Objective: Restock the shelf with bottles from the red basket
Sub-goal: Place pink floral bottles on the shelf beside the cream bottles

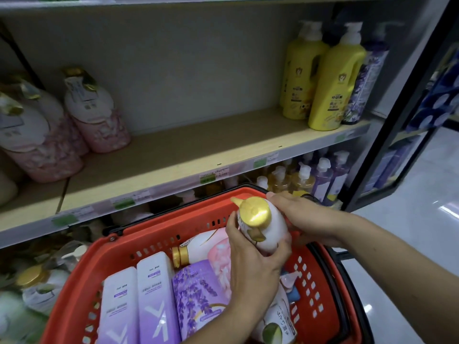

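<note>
A person stands at a store shelf (pixel 173 155), holding a red basket (pixel 154 239) of bottles just below its front edge. Both hands hold one white bottle (pixel 270 232) with a gold cap (pixel 255 211), lifted above the basket's far right corner and tilted toward the shelf. The left hand (pixel 250 264) wraps the bottle's lower body from beneath, its fingers curled round it and the thumb along the left side. The right hand (pixel 308 219) cups the bottle's far side; its fingers lie close together, their tips hidden behind the bottle.

Inside the basket, left of the hands, lie two pale lilac bottles (pixel 139 301), a lavender-print pack (pixel 198 294), and a gold-capped white bottle (pixel 196 247) on its side.

On the shelf above the basket, pink bottles (pixel 96 115) stand at the left end and yellow pump bottles (pixel 332 83) at the right, with bare board between.
</note>
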